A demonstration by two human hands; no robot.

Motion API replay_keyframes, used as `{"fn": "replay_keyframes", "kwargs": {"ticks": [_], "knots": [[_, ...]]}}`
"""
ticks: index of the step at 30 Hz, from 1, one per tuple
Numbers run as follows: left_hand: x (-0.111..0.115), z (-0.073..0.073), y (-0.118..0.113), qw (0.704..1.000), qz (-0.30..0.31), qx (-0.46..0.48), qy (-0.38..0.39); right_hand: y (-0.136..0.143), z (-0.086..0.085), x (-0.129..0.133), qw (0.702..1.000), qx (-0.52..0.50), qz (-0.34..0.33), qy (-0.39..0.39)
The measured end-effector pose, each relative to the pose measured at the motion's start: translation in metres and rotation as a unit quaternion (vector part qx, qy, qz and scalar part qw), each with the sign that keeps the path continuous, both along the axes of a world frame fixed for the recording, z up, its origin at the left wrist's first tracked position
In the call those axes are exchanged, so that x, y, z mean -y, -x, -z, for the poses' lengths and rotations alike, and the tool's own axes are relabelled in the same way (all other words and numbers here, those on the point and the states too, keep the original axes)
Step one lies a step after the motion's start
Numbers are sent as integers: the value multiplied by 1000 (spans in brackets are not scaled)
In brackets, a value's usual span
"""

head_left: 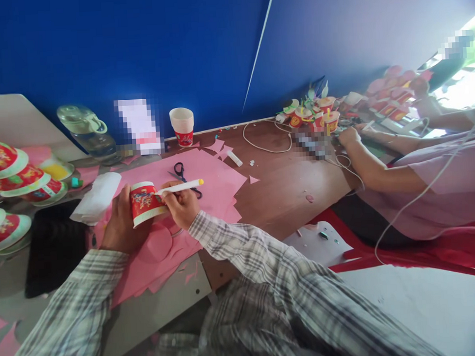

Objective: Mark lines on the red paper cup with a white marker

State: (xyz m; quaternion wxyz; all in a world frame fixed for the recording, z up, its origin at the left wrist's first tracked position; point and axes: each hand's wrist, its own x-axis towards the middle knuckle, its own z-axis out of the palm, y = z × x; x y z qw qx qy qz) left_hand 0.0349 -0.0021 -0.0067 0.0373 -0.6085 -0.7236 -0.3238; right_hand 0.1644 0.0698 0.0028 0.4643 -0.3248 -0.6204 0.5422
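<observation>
A red and white paper cup [143, 200] is tilted on its side in my left hand [122, 224], whose fingers wrap round it from the left and below. My right hand [182, 205] pinches a white marker [184, 186] with a yellow end pointing right; its tip is at the cup's right side. Under both hands lie pink paper sheets [217, 181] with jagged edges. Black-handled scissors [179, 172] rest on the paper just behind the marker. A crumpled white tissue [99, 196] is left of the cup.
Stacked cups [18, 171] and a dark tablet [56, 246] are at the left. A clear bottle [87, 132] and an upright cup [183, 127] stand near the blue wall. At the right, a person's hands [349, 137] work beside decorated cups [316, 118] and a white cable [268, 149].
</observation>
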Motion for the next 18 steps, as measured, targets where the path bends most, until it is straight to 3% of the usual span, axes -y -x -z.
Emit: {"fn": "replay_keyframes", "kwargs": {"ticks": [8,18], "knots": [[-1,6,2,1000,8,-16,-17,-1,1,2,1000,-24,-8,-8],[-1,2,0,1000,12,-12,-15,0,1,0,1000,-26,-5,5]]}}
